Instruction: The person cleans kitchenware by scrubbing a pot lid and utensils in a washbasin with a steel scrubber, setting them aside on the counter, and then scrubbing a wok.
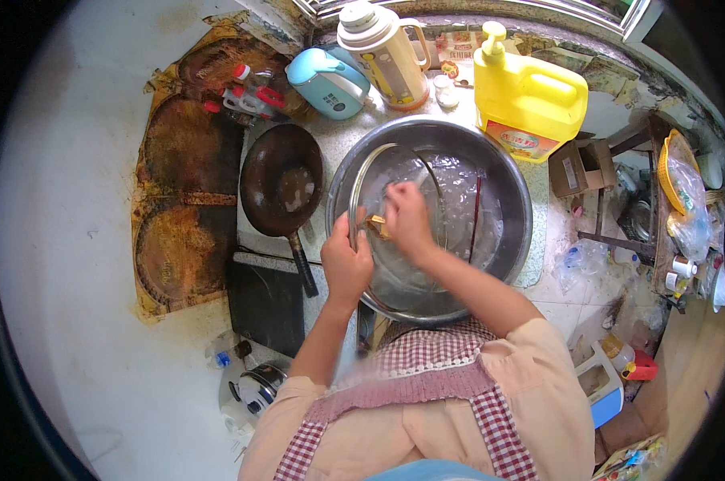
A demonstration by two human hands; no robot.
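Note:
A large round metal basin with water in it stands before me. Over its left part a glass pot lid with a metal rim is held tilted. My left hand grips the lid's rim at the left. Against the inside of the lid is my right hand, its fingers curled and blurred; what it holds, perhaps a scrubber, is mostly hidden. A small golden-brown piece shows between the hands. A thin dark red stick lies in the basin, right of my right hand.
Left of the basin lies a wok with its handle towards me. Behind stand a blue kettle, a thermos flask, a small glass jar and a yellow detergent jug. A cardboard box and a cluttered wooden shelf are at right.

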